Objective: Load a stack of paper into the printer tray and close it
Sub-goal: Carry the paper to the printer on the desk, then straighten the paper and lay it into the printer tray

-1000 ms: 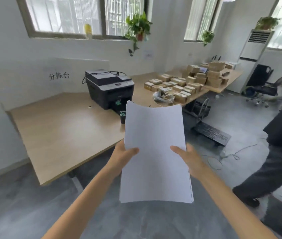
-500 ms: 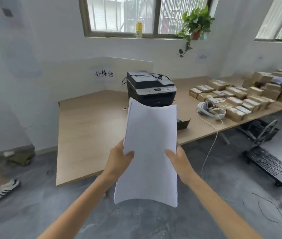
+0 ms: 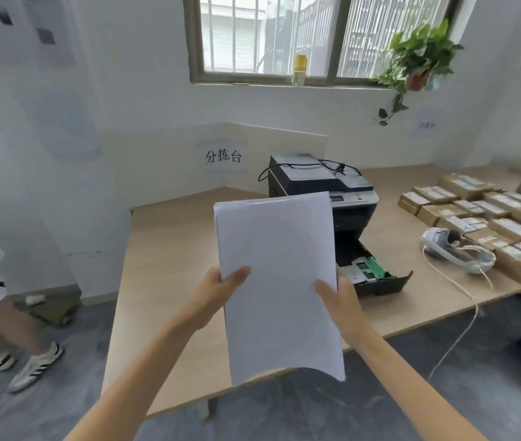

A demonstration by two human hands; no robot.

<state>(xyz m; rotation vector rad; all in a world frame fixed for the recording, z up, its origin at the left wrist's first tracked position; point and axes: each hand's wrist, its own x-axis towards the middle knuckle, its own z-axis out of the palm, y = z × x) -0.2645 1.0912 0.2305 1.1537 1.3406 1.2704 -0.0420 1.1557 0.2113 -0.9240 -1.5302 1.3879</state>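
Left hand (image 3: 221, 289) and right hand (image 3: 337, 300) extended mid-frame, gripping paper stack (image 3: 278, 275) by its sides, before printer (image 3: 326, 189) with open tray (image 3: 377, 275).

**One head cam, looking down over my own arms**

Only one view here, no second camera to compare with. It sat on my head and faced forward and down, wide-angle, so walls and window bent at the edges. My left hand (image 3: 221, 289) and right hand (image 3: 337, 300) were closest, both forearms running in from the bottom edge, with the paper stack (image 3: 278, 281) dead centre. Past that, the wooden table (image 3: 163, 249) and the printer (image 3: 326, 186) sat mid-frame, with the window (image 3: 284, 36) up top.
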